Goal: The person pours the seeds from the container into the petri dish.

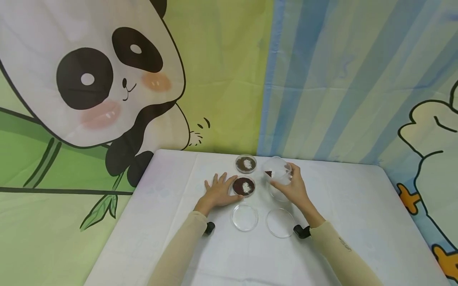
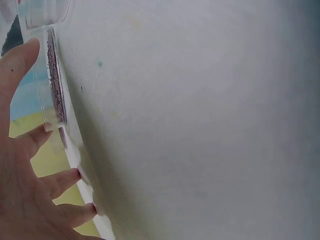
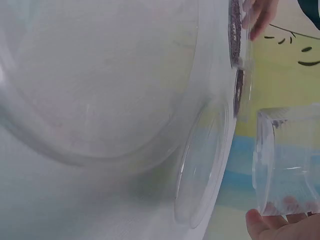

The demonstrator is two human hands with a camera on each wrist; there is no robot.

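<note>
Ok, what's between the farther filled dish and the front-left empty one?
The other filled dish, with the left hand at its rim, as the head view shows.

Table: evenly bright, soft shadows beside the sleeves.
Left hand: shadow beside it — left-wrist view dims rightward.
Dish: nearest the right-wrist lens — blurred.

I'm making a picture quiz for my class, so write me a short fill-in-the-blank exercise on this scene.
1. The clear container is held by the person's ____ hand.
2. The nearer dark-filled dish has a ____ patch on its filling.
3. The black-eyed animal on the backdrop is a ____.

Missing words: right; white; panda.
</note>
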